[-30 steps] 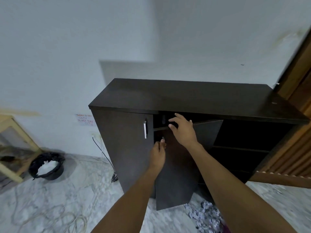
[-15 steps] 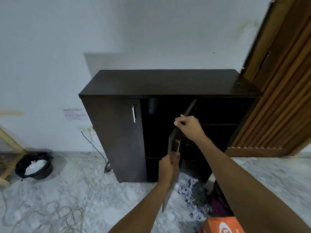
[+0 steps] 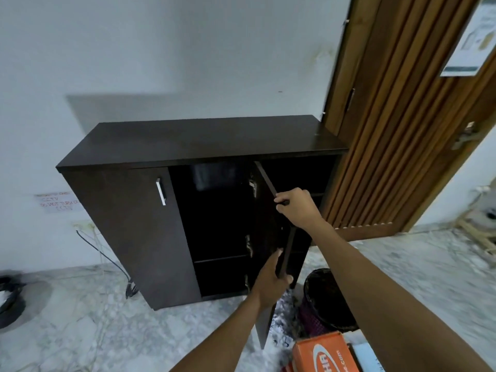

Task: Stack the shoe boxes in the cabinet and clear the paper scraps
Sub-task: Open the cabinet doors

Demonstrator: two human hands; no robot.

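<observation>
Door (image 3: 268, 224): swung out from cabinet (image 3: 204, 138).
R hand (image 3: 298, 208): fingers curled over door's top edge.
L hand (image 3: 271, 285): grips lower free edge.
Shoe box (image 3: 322, 353): on floor, outside cabinet; scraps (image 3: 281, 318) under door.
Risk: door may swing into bin (image 3: 330, 299), or pinch wrapped fingers.

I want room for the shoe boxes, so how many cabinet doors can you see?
2. A closed door with a silver handle on the left; an open door mid-cabinet, swung outward, gripped by the left hand and right hand. Another may be hidden.
</observation>
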